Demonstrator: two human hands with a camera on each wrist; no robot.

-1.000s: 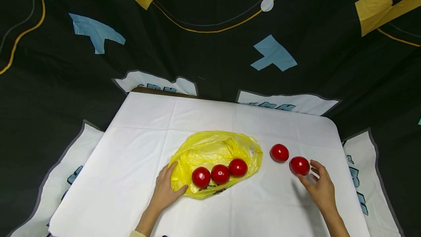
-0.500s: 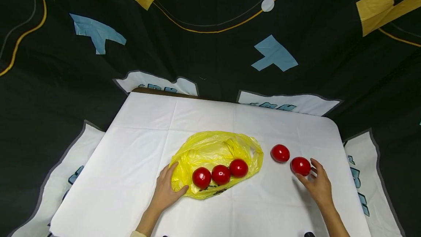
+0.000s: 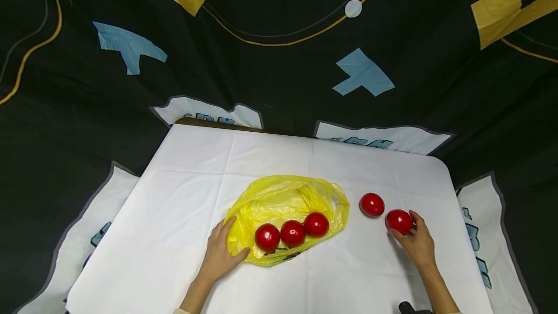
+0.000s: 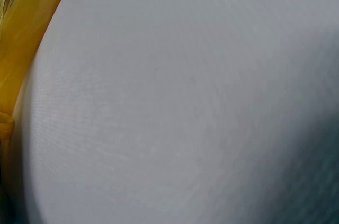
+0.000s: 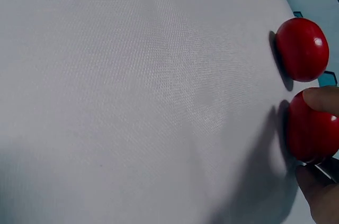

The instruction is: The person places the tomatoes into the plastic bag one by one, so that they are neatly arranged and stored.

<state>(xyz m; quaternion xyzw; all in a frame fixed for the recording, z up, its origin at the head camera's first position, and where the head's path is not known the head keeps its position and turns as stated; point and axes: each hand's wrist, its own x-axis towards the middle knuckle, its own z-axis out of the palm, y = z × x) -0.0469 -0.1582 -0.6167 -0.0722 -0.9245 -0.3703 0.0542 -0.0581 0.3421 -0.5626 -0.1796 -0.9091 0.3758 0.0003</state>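
A yellow plastic bag (image 3: 279,193) lies spread with its mouth gaping, and several glossy red tomatoes (image 3: 293,233) sit in a row inside its near edge. My left hand (image 3: 219,253) holds the bag's left rim, thumb and fingers apart around it; only a yellow strip of bag (image 4: 26,38) shows in the left wrist view. At the right, my right hand (image 3: 419,242) grips a loose tomato (image 5: 310,134) between thumb and fingers. Another tomato (image 5: 302,49) lies just beyond it, untouched. Some right fingers are hidden behind the gripped tomato.
White cloth covers the table (image 3: 174,217). A dark curtain (image 3: 270,76) with yellow and blue patches hangs beyond its far edge. Near the right forearm, a black object (image 3: 406,308) shows at the bottom edge.
My right hand has closed in leftward around the nearer loose tomato, from beside it to gripping it. The left hand and bag have stayed put. A black object has appeared by the right forearm.
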